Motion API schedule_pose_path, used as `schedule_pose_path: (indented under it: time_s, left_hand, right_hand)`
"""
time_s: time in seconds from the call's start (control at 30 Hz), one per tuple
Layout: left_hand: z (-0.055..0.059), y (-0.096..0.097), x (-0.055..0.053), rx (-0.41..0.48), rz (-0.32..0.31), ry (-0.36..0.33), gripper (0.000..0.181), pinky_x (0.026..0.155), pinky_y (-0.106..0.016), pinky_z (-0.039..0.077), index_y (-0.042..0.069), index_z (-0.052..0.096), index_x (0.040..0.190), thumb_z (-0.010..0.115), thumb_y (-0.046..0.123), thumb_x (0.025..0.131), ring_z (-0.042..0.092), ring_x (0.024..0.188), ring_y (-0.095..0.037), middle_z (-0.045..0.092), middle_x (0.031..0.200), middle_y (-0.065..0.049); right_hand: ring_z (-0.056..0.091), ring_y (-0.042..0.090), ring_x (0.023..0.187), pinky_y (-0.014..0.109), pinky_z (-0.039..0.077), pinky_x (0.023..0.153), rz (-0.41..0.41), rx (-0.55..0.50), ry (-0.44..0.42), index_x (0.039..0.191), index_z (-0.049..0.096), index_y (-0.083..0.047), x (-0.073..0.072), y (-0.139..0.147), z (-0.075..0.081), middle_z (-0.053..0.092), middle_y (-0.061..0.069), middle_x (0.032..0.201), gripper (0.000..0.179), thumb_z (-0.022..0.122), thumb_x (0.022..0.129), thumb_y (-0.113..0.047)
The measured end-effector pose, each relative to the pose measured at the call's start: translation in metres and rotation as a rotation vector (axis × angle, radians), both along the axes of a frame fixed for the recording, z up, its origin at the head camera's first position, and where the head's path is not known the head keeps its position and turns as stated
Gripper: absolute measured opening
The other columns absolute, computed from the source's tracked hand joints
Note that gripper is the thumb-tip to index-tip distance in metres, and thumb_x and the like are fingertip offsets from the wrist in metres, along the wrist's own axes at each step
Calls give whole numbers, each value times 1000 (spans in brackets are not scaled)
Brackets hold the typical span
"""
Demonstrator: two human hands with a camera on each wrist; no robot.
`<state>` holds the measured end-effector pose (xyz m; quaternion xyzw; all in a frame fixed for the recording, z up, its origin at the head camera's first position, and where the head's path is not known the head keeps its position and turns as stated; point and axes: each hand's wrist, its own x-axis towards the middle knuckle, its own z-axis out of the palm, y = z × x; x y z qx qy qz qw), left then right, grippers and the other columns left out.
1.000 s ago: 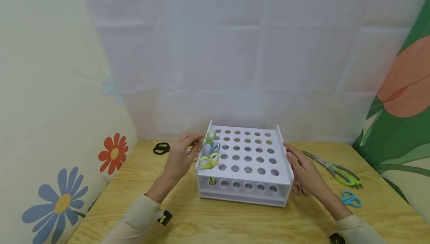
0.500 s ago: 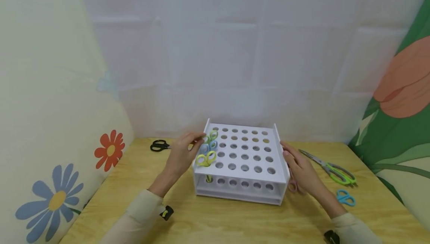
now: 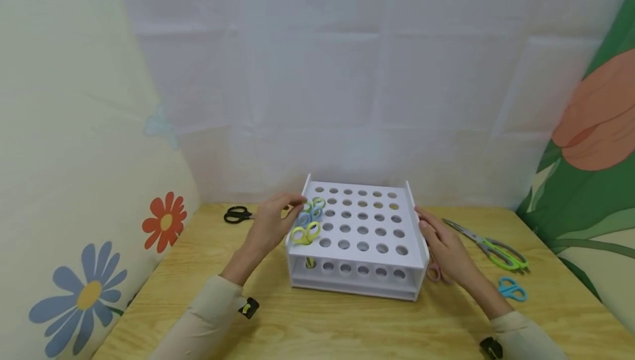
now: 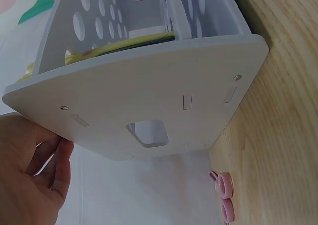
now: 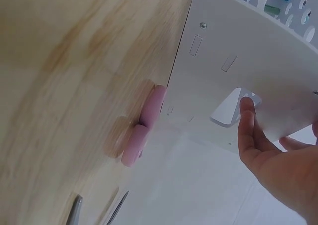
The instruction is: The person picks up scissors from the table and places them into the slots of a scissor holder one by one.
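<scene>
A white rack (image 3: 370, 227) with rows of round holes stands on the table. Yellow scissors (image 3: 305, 234), blue scissors (image 3: 311, 214) and green scissors (image 3: 318, 202) stand handles up in its left column. My left hand (image 3: 272, 219) reaches over the rack's left edge, pinching at the green scissors' handle; in the left wrist view the side panel hides its fingertips. My right hand (image 3: 445, 247) holds the rack's right side panel, with curled fingers (image 5: 246, 120) at the cut-out in the right wrist view.
Black-handled scissors (image 3: 238, 214) lie at the back left. Pink scissors (image 3: 434, 273) lie beside the rack's right side, partly hidden. Large green-and-grey scissors (image 3: 501, 252) and small turquoise scissors (image 3: 512, 289) lie farther right. Pink handles (image 4: 225, 195) show low in the left wrist view.
The green scissors' handle has turned and shifted slightly right under my left fingers. The rest of the view has shifted a little with the head; my right hand stays at the rack.
</scene>
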<state>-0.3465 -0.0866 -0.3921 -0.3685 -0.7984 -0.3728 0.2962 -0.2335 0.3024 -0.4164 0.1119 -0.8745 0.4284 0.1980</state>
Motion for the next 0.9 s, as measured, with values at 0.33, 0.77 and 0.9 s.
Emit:
schedule_pose_path:
  time_s: [0.33, 0.77, 0.9]
  left_hand:
    - [4, -1, 2, -4, -18, -42, 20, 79, -34, 57, 5, 73, 114, 72, 3, 95, 67, 96, -16, 72, 108, -4]
    - [4, -14, 0, 21, 57, -70, 24, 79, -41, 55, 8, 72, 120, 61, 23, 104, 64, 98, -18, 70, 112, -3]
    - [3, -21, -5, 17, 98, -66, 27, 80, -42, 55, 7, 71, 120, 58, 25, 106, 64, 99, -21, 70, 113, -6]
  right_hand:
    - [54, 30, 124, 36, 46, 94, -26, 37, -5, 156, 43, -12, 1, 1, 0, 51, 16, 149, 50, 39, 112, -35]
    - [54, 31, 125, 25, 44, 93, -14, 26, 3, 156, 43, -10, 0, 1, -2, 51, 17, 148, 50, 40, 112, -34]
    - [56, 31, 118, 28, 48, 86, -22, 26, 11, 155, 44, -10, -1, 1, -2, 53, 18, 146, 49, 41, 112, -33]
